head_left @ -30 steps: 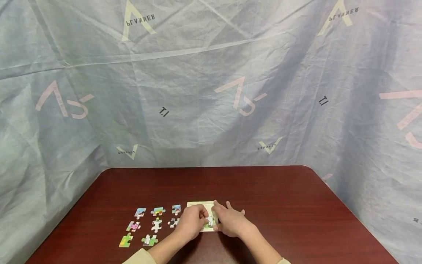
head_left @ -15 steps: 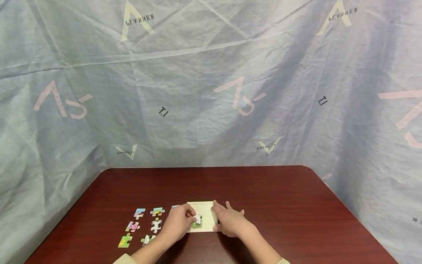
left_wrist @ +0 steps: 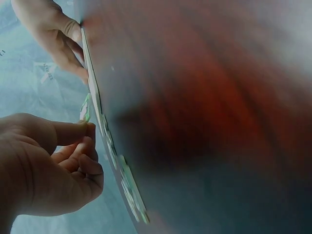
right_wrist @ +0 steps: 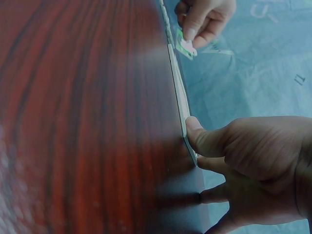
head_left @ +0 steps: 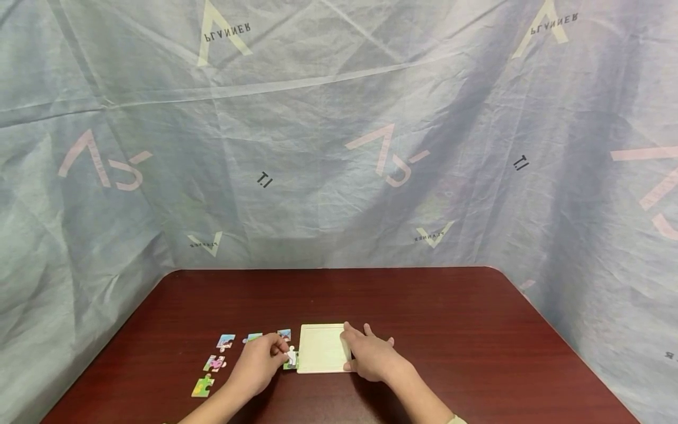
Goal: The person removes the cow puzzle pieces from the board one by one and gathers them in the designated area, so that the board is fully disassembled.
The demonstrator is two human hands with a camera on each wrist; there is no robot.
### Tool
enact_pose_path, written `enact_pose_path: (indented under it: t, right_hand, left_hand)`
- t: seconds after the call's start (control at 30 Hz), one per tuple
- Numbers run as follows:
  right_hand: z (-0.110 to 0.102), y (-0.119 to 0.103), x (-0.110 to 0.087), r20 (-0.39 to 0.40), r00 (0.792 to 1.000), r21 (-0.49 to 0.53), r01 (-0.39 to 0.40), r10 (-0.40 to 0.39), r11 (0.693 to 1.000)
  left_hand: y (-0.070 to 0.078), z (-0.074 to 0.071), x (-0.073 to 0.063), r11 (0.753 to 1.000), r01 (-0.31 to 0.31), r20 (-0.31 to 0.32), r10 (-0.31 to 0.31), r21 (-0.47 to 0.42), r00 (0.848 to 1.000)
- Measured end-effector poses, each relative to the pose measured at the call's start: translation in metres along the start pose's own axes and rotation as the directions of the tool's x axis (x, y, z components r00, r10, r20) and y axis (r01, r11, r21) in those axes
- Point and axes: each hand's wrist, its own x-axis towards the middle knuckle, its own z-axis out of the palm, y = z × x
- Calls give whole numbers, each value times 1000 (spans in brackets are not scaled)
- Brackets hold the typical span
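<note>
In the head view my left hand (head_left: 256,364) pinches a jigsaw puzzle piece (head_left: 292,358) between thumb and fingers, just off the left edge of a pale puzzle tray (head_left: 323,348). The piece shows a white figure over green. Both wrist views show this piece (right_wrist: 185,47) tilted and raised above the table. My right hand (head_left: 371,355) rests at the tray's right edge, its thumb and a finger touching the rim, the other fingers spread on the table. The tray's floor is bare.
Loose puzzle pieces lie to the left: a column with a top piece (head_left: 225,341), a pink one (head_left: 214,363) and a green-yellow one (head_left: 203,386). Another piece (head_left: 284,334) lies near the tray. My left hand covers others. A dark red table (head_left: 450,330) stands before grey cloth.
My left hand has carried the puzzle piece leftward, from over the right part of the tray to beyond its left edge. My right hand has stayed at the tray's right edge.
</note>
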Motion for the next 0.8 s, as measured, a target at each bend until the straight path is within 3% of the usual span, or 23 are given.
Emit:
enact_pose_path:
  t: [0.3, 0.63, 0.8]
  right_hand:
    - [0, -1, 1, -1, 1000, 23, 1, -1, 1000]
    - [0, 0, 1, 1, 1000, 33, 1, -1, 999]
    - [1, -1, 1, 1, 1000, 28, -3, 3, 1000]
  left_hand:
    - [-11, -13, -13, 999, 9, 4, -9, 36, 1000]
    - [-17, -18, -18, 995, 20, 28, -23, 97, 999]
    - [-17, -18, -22, 996, 9, 56, -14, 84, 998]
